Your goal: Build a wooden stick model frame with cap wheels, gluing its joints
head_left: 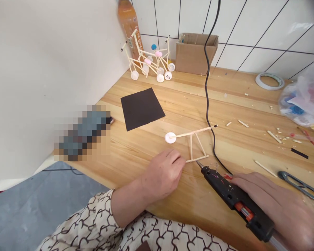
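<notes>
My left hand (pixel 163 174) is closed, its fingers pinching the lower end of a small bicycle frame of thin wooden sticks (pixel 191 133). A white round wheel (pixel 170 138) sits at one end of the frame's long upper stick, and a black tip (pixel 216 126) marks the other. In my right hand (pixel 274 205) is a black hot glue gun (pixel 226 191), its metal nozzle at the frame's lower stick, close to my left fingers. Whether the nozzle touches the wood, I cannot tell.
Finished stick bicycles (pixel 148 62) stand by an orange drink bottle (pixel 128 21) and a cardboard box (pixel 196 57). A black square sheet (pixel 142 108) lies mid-table. A black cable (pixel 206 80) crosses the table. Tape roll (pixel 260 82), stick scraps (pixel 274 137), plastic bag (pixel 303 101) and grey-handled cutter (pixel 300 186) lie rightward.
</notes>
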### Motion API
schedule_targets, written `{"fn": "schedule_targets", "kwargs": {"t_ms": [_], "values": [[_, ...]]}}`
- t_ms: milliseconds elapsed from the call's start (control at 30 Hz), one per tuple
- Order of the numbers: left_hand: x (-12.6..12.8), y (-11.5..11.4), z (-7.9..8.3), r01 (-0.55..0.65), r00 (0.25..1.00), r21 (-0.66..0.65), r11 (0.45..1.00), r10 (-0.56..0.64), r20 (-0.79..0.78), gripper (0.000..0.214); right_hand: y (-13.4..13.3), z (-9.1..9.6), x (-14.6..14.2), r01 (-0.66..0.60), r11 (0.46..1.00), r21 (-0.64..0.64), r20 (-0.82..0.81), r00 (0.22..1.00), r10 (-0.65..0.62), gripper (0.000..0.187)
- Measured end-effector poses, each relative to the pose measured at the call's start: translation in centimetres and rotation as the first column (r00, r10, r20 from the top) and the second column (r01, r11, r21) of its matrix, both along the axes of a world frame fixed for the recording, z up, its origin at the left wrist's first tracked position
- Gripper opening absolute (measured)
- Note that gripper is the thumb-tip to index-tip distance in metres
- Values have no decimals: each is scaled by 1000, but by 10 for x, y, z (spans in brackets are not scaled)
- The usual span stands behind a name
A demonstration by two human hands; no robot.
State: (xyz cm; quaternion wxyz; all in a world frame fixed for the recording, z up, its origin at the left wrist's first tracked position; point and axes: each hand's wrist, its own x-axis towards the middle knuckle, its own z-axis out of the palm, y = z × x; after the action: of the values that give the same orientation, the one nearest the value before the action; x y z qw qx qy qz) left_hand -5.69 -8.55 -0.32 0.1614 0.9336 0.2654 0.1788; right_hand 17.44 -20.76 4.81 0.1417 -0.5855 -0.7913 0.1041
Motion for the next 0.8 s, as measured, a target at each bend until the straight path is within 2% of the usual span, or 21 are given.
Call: {"fn": "schedule_targets", "kwargs": {"t_ms": [100,300,467,633,800], "values": [[0,0,1,1,1000,-1,1000,-1,-5,20,-9,-11,7,-84,988,-130,99,990,97,51],[0,0,1,3,1000,17,1000,-3,3,18,-16,-19,11,-74,978,-195,75,993,90,55],[0,-1,1,2,1000,10,1000,-2,0,19,-14,-15,9,-76,976,-206,75,993,93,55],[0,-1,0,2,1000,-2,1000,-2,10,19,-12,-12,7,-84,987,-135,85,992,96,54],[0,-1,-1,-11,1000,-6,1000,12,10,20,-14,-11,6,-82,988,-134,46,995,89,53]]}}
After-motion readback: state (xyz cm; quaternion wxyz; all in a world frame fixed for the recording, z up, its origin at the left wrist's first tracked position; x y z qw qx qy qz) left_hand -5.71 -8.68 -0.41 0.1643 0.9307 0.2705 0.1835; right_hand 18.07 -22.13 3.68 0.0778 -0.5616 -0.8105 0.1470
